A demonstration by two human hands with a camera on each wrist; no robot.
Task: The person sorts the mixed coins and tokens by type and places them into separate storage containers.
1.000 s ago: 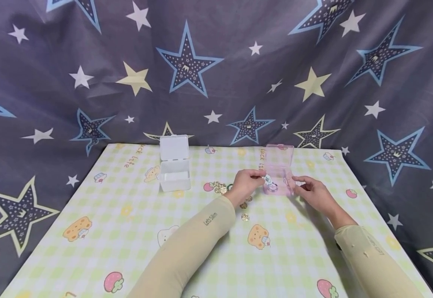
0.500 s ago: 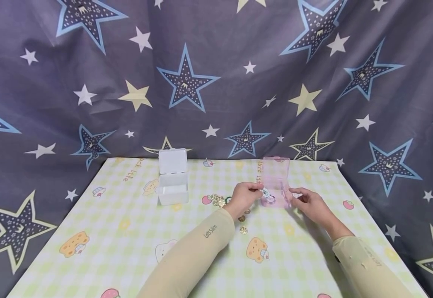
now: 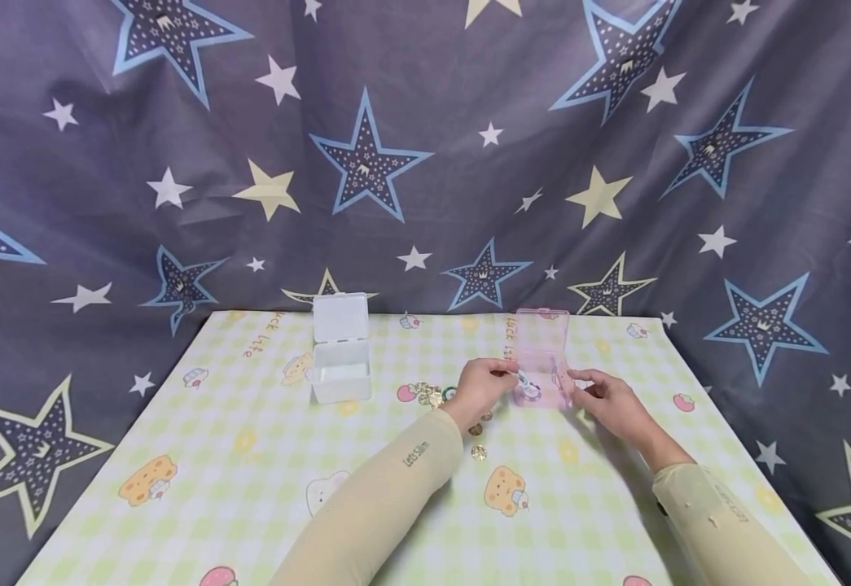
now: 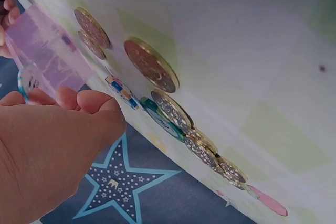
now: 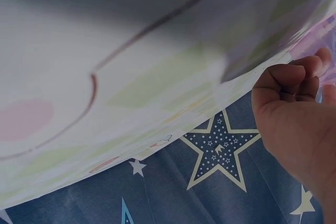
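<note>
My left hand (image 3: 480, 389) pinches a round chip (image 4: 27, 80), white with a teal rim, at the left side of an open pink see-through box (image 3: 540, 399). The chip stands tilted at the fingertips, partly hidden by them in the left wrist view. Inside the box, more chips (image 3: 532, 392) show through the wall. At the box's right wall, my right hand (image 3: 611, 407) holds it between thumb and fingers. Several gold coins (image 4: 151, 65) lie to the left of the box, with a green-rimmed chip (image 4: 161, 121) and a blue-and-white patterned chip (image 4: 122, 92) among them.
A white lidded box (image 3: 342, 384) stands open at the back left. One gold coin (image 3: 479, 452) lies nearer the front than the others. The checked tablecloth (image 3: 249, 505) covers the table, and a star-patterned curtain (image 3: 425, 212) hangs behind its back edge.
The head view has tilted up, so the table sits lower in it. The chip in my left hand has turned more edge-on. The right hand stays at the pink box.
</note>
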